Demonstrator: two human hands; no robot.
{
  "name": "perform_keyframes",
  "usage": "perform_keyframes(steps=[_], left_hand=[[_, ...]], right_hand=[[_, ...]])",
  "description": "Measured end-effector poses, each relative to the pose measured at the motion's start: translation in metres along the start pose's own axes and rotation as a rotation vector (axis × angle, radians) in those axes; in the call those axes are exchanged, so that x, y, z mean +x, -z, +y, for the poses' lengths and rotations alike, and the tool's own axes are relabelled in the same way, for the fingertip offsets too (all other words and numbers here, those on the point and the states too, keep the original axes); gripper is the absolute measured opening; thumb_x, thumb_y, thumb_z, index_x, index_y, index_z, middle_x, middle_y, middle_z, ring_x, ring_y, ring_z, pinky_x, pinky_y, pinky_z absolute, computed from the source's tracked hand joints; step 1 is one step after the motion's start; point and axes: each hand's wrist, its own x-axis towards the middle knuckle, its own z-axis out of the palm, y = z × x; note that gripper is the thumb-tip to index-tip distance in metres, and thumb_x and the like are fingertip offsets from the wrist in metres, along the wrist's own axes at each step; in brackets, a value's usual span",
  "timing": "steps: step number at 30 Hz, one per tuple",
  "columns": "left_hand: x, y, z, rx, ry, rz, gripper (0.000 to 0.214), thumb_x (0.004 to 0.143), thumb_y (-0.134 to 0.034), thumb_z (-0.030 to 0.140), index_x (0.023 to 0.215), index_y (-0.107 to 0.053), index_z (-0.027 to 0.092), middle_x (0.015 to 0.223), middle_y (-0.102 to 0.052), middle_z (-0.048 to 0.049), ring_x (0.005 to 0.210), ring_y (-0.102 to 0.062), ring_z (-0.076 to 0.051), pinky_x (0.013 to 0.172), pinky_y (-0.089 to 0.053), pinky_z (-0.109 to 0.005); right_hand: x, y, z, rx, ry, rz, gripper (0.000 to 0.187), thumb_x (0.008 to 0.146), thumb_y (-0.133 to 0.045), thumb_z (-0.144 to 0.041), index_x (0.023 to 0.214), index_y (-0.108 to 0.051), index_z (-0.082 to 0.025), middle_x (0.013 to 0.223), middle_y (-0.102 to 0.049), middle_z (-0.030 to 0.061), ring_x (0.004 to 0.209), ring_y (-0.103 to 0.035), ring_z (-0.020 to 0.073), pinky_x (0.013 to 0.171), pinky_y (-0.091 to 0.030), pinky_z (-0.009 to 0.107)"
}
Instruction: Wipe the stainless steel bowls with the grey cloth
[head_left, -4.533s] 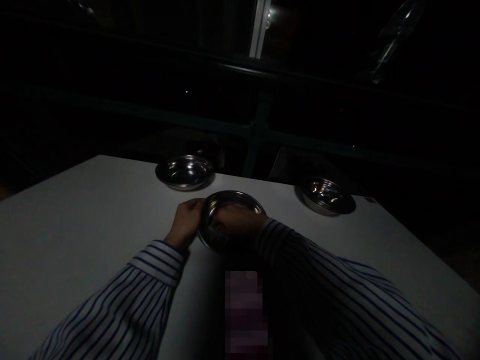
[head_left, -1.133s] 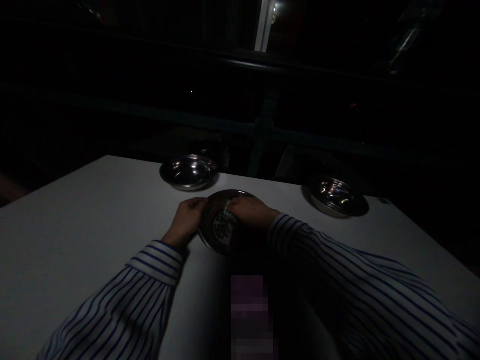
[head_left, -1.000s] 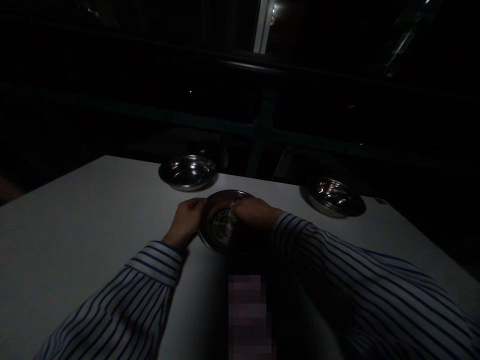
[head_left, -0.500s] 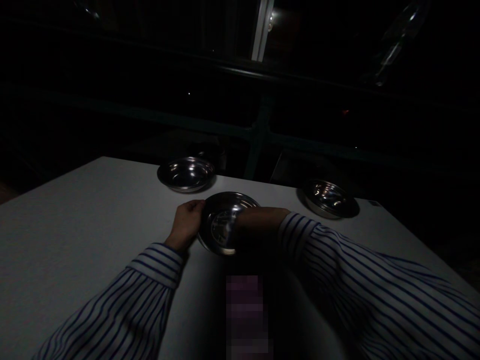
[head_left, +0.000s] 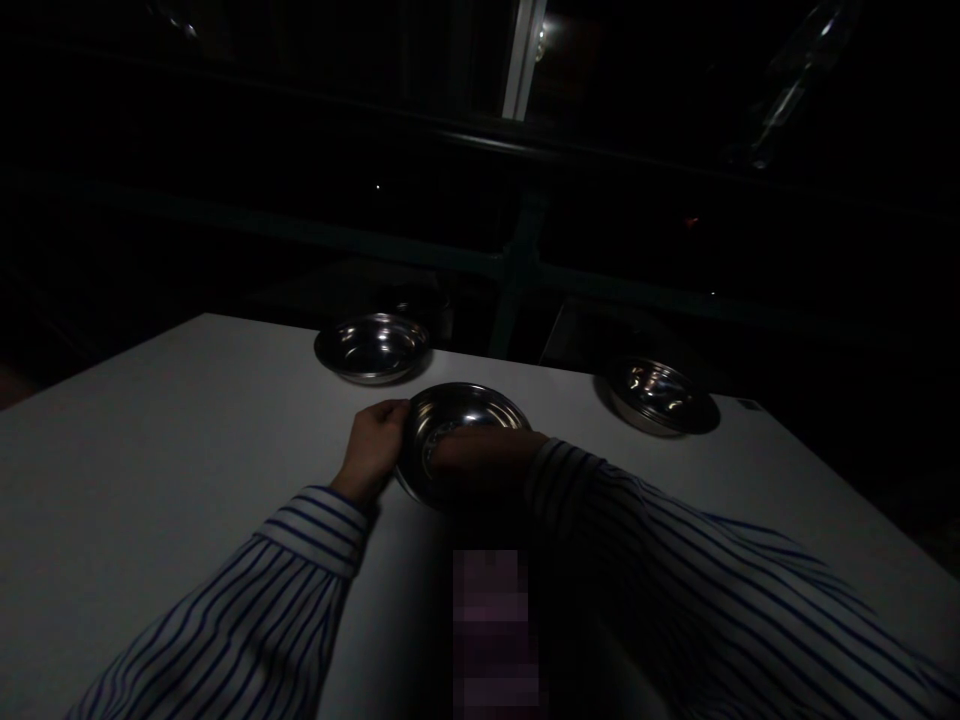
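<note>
Head view: your left hand (head_left: 373, 447) grips the rim of the near bowl (head_left: 469, 412) on the white table (head_left: 150, 450); your right hand (head_left: 480, 452) rests inside it, grip too dark to tell; two more bowls (head_left: 371, 347) stand beyond.

Count, head view, dim light.

Metal bowls: 3. One bowl (head_left: 466, 425) sits between the two hands, its near part covered by the right hand. A second bowl (head_left: 372, 347) lies just beyond the left hand, apart from it. A third bowl (head_left: 658, 395) lies beyond and to the outer side of the right hand, well apart.

Hands: 2. Left hand (head_left: 373, 450) is at the left rim of the middle bowl; right hand (head_left: 480, 452) is over the inside of that bowl. Whether it grips anything cannot be told in this light.

Striped sleeves: 2, one behind each hand.

Tables: 1, a white table (head_left: 172, 430) under both hands.
</note>
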Motion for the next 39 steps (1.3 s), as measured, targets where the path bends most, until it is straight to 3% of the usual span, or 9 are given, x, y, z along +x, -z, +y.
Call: perform_keyframes(steps=[3,9,14,21,25,31,34,39], left_hand=[[0.0,0.0,-0.001,-0.01,-0.016,-0.012,0.029,0.069,-0.055,0.032,0.083,-0.07,0.011,0.075,-0.071,-0.0069,0.07,-0.063,-0.02,0.063,-0.047,-0.027],[0.004,0.002,-0.005,-0.028,-0.008,-0.047,0.034,0.07,-0.056,0.038,0.084,-0.069,0.01,0.078,-0.071,-0.0092,0.071,-0.063,-0.021,0.062,-0.047,-0.028],[0.004,0.001,-0.007,-0.019,-0.015,-0.019,0.036,0.071,-0.055,0.036,0.089,-0.069,0.009,0.081,-0.071,-0.01,0.072,-0.063,-0.021,0.065,-0.047,-0.029],[0.001,0.0,-0.003,-0.032,0.006,-0.016,0.034,0.07,-0.056,0.037,0.085,-0.069,0.009,0.073,-0.071,-0.0085,0.069,-0.063,-0.021,0.061,-0.047,-0.028],[0.002,0.001,-0.003,-0.058,0.01,-0.055,0.033,0.071,-0.056,0.036,0.084,-0.069,0.01,0.074,-0.071,-0.0084,0.069,-0.064,-0.02,0.062,-0.047,-0.028],[0.001,0.0,-0.004,-0.121,0.022,-0.058,0.035,0.069,-0.057,0.036,0.089,-0.069,0.01,0.071,-0.071,-0.0078,0.068,-0.064,-0.02,0.063,-0.048,-0.03],[0.0,0.0,-0.002,-0.101,0.03,-0.039,0.034,0.069,-0.057,0.035,0.089,-0.069,0.01,0.069,-0.07,-0.0071,0.065,-0.062,-0.019,0.061,-0.047,-0.029],[0.002,0.002,-0.001,-0.069,0.026,-0.048,0.032,0.069,-0.058,0.036,0.084,-0.07,0.011,0.062,-0.068,-0.0049,0.061,-0.061,-0.018,0.06,-0.046,-0.028]], right_hand=[[0.013,-0.004,0.002,-0.026,0.019,0.087,0.021,0.081,-0.049,-0.016,0.095,-0.064,-0.012,0.097,-0.066,0.0094,0.085,-0.061,0.0176,0.072,-0.044,0.026],[0.03,-0.008,0.013,-0.059,-0.089,0.258,0.026,0.082,-0.042,-0.012,0.101,-0.06,-0.009,0.107,-0.061,0.0162,0.096,-0.058,0.0222,0.078,-0.042,0.032],[0.023,-0.008,0.017,-0.058,-0.023,0.192,0.023,0.08,-0.046,-0.012,0.095,-0.064,-0.011,0.101,-0.064,0.0132,0.093,-0.058,0.021,0.078,-0.041,0.031],[-0.013,-0.01,0.022,0.015,0.169,0.01,0.026,0.077,-0.052,-0.01,0.098,-0.065,-0.017,0.102,-0.066,0.0037,0.088,-0.06,0.013,0.077,-0.042,0.021],[-0.02,-0.012,0.032,0.042,-0.012,0.111,0.023,0.08,-0.051,-0.016,0.098,-0.065,-0.018,0.101,-0.066,0.0047,0.09,-0.061,0.014,0.078,-0.042,0.023],[-0.003,-0.008,0.039,-0.04,-0.2,0.254,0.025,0.079,-0.045,-0.011,0.094,-0.065,-0.01,0.102,-0.064,0.0155,0.097,-0.058,0.0231,0.083,-0.04,0.032],[0.003,-0.011,0.034,-0.053,-0.156,0.231,0.025,0.079,-0.045,-0.011,0.094,-0.065,-0.011,0.102,-0.064,0.0152,0.095,-0.058,0.0228,0.08,-0.04,0.031],[0.003,-0.02,0.022,-0.031,0.036,0.146,0.023,0.08,-0.051,-0.016,0.098,-0.065,-0.016,0.108,-0.062,0.0074,0.096,-0.057,0.0174,0.08,-0.04,0.026]])
